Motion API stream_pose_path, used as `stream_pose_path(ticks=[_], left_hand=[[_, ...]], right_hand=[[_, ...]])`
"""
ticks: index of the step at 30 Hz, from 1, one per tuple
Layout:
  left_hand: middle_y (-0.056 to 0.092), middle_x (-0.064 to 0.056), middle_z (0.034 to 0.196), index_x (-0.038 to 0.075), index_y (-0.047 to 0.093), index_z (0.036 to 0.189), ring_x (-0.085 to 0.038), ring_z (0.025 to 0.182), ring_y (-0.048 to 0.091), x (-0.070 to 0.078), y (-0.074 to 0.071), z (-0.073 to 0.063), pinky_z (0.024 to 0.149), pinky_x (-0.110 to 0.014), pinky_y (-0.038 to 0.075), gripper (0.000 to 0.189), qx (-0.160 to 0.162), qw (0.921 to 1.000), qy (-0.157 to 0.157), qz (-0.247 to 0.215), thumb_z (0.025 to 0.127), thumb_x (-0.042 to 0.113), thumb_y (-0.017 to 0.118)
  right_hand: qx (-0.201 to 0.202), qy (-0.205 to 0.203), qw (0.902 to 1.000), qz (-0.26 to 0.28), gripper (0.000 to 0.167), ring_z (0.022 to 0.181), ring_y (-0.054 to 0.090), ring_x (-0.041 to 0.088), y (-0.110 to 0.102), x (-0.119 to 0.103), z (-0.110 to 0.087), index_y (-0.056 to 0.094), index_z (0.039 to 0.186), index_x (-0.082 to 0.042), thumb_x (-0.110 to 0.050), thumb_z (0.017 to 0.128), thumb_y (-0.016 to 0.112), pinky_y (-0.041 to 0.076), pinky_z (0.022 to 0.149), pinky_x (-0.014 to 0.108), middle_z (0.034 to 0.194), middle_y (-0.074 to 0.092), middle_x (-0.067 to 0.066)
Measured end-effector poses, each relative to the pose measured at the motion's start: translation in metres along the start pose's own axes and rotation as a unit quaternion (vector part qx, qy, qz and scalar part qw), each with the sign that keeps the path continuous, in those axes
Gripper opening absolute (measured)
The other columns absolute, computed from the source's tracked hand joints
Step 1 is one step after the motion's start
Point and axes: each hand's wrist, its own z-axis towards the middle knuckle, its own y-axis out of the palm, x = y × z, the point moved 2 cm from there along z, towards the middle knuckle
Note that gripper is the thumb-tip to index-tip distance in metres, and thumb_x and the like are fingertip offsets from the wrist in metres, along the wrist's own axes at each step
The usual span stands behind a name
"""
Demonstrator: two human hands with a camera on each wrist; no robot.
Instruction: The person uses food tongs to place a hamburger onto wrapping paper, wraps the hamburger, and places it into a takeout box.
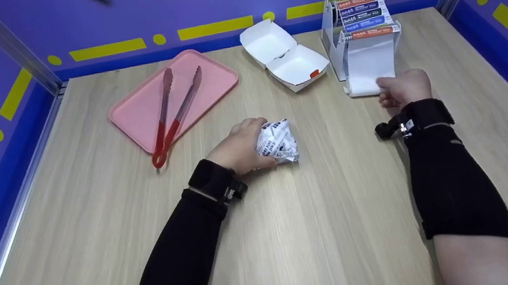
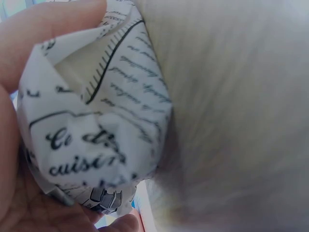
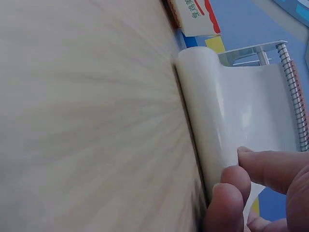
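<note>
In the head view my left hand (image 1: pixel 243 147) grips a small bundle wrapped in printed white paper (image 1: pixel 277 142), low over the table. The left wrist view shows the folded, lettered wrapper (image 2: pixel 96 140) between the thumb and fingers; its contents are hidden. Farther right, my right hand (image 1: pixel 407 87) pinches the lower right corner of a glossy white sheet (image 1: pixel 370 64). That sheet hangs from the front of a white rack (image 1: pixel 333 50) holding several coloured, labelled strips (image 1: pixel 360 11). Up close in the right wrist view, the sheet's lower end curls over (image 3: pixel 198 96) beside the tabletop, fingertips at its corner.
An opened white carton box (image 1: pixel 295 62) stands left of the rack. On the left lies a pink tray (image 1: pixel 133 110) with red-handled tongs (image 1: pixel 170 128) across it, handles reaching past its front edge. Purple and blue walls (image 1: pixel 113 24) border the wooden table (image 1: pixel 294 234).
</note>
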Motion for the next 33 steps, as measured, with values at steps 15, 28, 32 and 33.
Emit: stream_pose_path(ticks=[15, 28, 32, 33], left_hand=[[0.034, -0.011, 0.169, 0.011, 0.028, 0.165, -0.03, 0.156, 0.03, -0.002, 0.0, -0.001, 0.13, -0.044, 0.028, 0.104, 0.0, 1.0, 0.001, -0.002, 0.085, 0.042, 0.086], [0.035, -0.009, 0.168, 0.012, 0.029, 0.165, -0.029, 0.154, 0.033, -0.001, 0.001, 0.0, 0.129, -0.044, 0.031, 0.105, 0.003, 1.0, -0.003, -0.008, 0.084, 0.043, 0.087], [0.035, -0.01, 0.168, 0.012, 0.028, 0.165, -0.03, 0.154, 0.033, -0.001, 0.001, 0.0, 0.129, -0.045, 0.031, 0.106, 0.001, 1.0, -0.001, -0.008, 0.084, 0.043, 0.087], [0.035, -0.009, 0.168, 0.012, 0.028, 0.165, -0.03, 0.154, 0.033, -0.001, 0.001, 0.0, 0.129, -0.045, 0.031, 0.105, 0.0, 1.0, 0.0, -0.007, 0.084, 0.043, 0.087]], right_hand=[[0.207, -0.127, 0.9572, -0.157, 0.068, 0.134, 0.048, 0.022, 0.007, -0.019, -0.006, 0.049, 0.152, -0.007, -0.041, 0.096, 0.068, 0.047, 0.105, 0.025, 0.153, 0.047, 0.013], [0.187, -0.35, 0.8521, -0.342, 0.037, 0.132, 0.051, 0.039, 0.042, -0.073, -0.011, 0.07, 0.138, -0.008, -0.014, 0.101, 0.068, 0.033, 0.112, 0.049, 0.145, 0.066, 0.016], [0.167, -0.357, 0.8287, -0.397, 0.037, 0.133, 0.047, 0.045, 0.045, -0.079, -0.005, 0.069, 0.137, -0.006, -0.014, 0.101, 0.067, 0.033, 0.118, 0.055, 0.144, 0.064, 0.02], [0.165, -0.358, 0.8244, -0.406, 0.036, 0.133, 0.047, 0.045, 0.046, -0.08, -0.003, 0.07, 0.136, -0.005, -0.014, 0.102, 0.067, 0.032, 0.119, 0.056, 0.143, 0.065, 0.021]])
